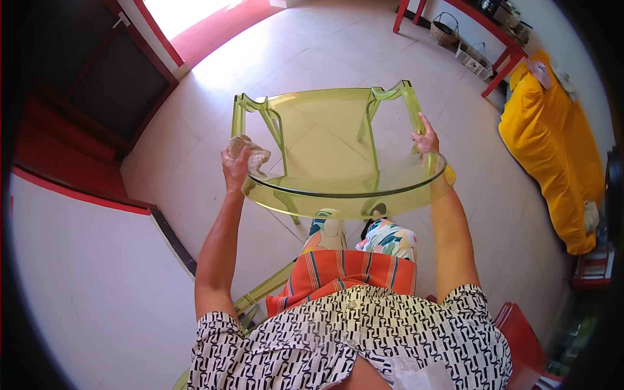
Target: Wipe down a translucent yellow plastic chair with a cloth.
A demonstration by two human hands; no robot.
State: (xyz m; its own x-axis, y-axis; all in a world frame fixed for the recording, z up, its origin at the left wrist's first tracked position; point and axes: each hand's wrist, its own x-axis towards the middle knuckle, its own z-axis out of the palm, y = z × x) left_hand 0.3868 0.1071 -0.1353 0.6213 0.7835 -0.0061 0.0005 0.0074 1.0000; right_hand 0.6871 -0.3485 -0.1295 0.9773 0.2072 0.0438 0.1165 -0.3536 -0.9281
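Before me is a transparent yellow-green plastic armchair, its curved backrest towards me and its seat beyond. My left hand holds a crumpled, pale cloth at the chair's left armrest. On the other side, my right hand grips the right armrest, with one finger stretched along it. Part of my right forearm shows through the clear backrest.
A yellow cloth drapes over something on the right. Two baskets stand by a red table. A white panel lies left. Another yellow-green frame shows beside my lap. Red furniture stands lower right.
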